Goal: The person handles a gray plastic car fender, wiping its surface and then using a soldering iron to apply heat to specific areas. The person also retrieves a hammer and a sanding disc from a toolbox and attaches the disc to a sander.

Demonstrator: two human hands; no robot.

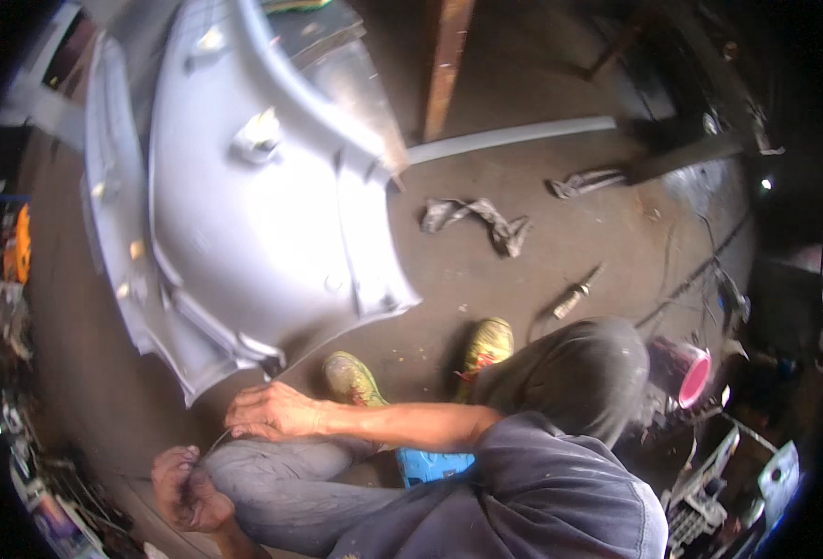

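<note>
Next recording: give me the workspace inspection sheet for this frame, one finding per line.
Surface: dusty brown workshop floor.
Job's things: grey primed car body panel lying on the floor; a thin wire-like strand runs between the hands.
Clutter: crumpled rags, a small tool, pink-rimmed bucket.
Grippers: left hand closed by the knee; right hand resting at the panel's lower edge.
Cables: dark hose trailing at right.
Surroundings: grey pipe, wooden post, shelf oddments at left.

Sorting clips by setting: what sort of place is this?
Probably a vehicle body or paint workshop: a large grey primed body panel stands on a dusty floor strewn with rags, beside a spray tool.
</note>
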